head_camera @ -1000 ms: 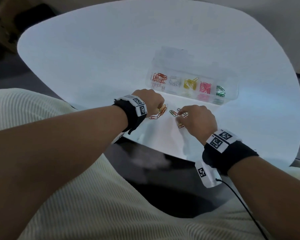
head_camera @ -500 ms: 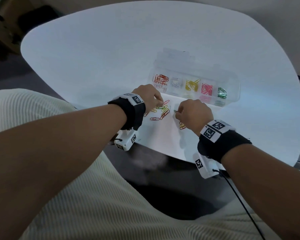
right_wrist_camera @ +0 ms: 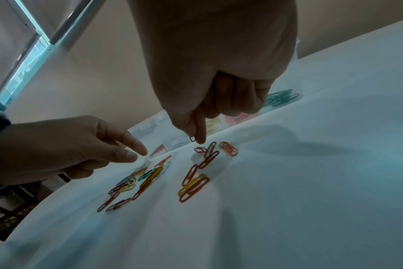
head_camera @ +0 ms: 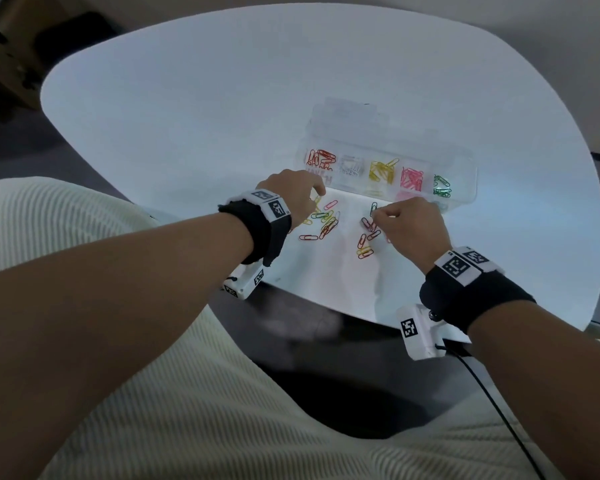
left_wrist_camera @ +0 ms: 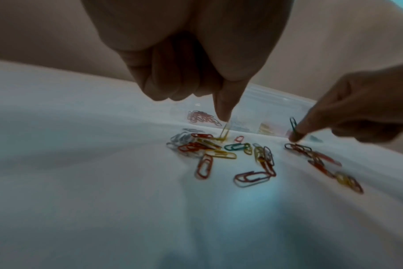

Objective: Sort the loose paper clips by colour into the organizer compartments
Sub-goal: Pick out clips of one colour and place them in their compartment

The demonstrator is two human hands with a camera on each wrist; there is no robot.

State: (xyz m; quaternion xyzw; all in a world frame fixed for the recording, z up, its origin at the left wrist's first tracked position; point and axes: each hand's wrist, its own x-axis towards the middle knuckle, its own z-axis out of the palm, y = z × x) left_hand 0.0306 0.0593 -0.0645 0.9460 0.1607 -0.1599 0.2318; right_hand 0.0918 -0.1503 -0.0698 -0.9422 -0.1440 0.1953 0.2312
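Observation:
A clear organizer [head_camera: 471, 181] lies on the white table, its compartments holding red, silver, yellow, pink and green clips from left to right. Loose paper clips of mixed colours [head_camera: 326, 223] [left_wrist_camera: 221, 154] lie in two small heaps before it. My left hand [head_camera: 317, 197] pinches a yellow clip [left_wrist_camera: 225, 132] upright just above the left heap. Over the right heap [head_camera: 366, 244] [right_wrist_camera: 196, 180], my right hand [head_camera: 378, 213] pinches a green clip [left_wrist_camera: 293, 124] [right_wrist_camera: 192, 139] between thumb and forefinger.
The table's near edge [head_camera: 326, 303] runs just under both wrists, with my lap in a pale ribbed garment below. Bare white tabletop [head_camera: 187, 116] spreads to the left and behind the organizer. Its open lid [head_camera: 347, 112] lies at the back.
Both hands have lifted off the heaps and moved a little toward the organizer, each now with a clip pinched: yellow in the left, green in the right.

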